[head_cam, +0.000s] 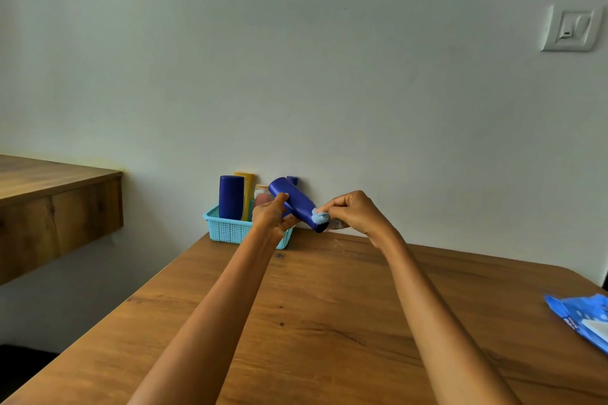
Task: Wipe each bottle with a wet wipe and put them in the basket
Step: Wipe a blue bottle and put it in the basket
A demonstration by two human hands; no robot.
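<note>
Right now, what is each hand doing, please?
Left hand: holding the blue bottle, which is tilted above the table.
Right hand: pinching a wet wipe against the bottle's lower end.

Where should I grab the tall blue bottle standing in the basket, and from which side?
Probably grip the tall blue bottle round its upper body, coming down from above. It stands upright and rises well clear of the basket rim, while a yellow bottle crowds its right side and the basket wall hides its base.
</note>
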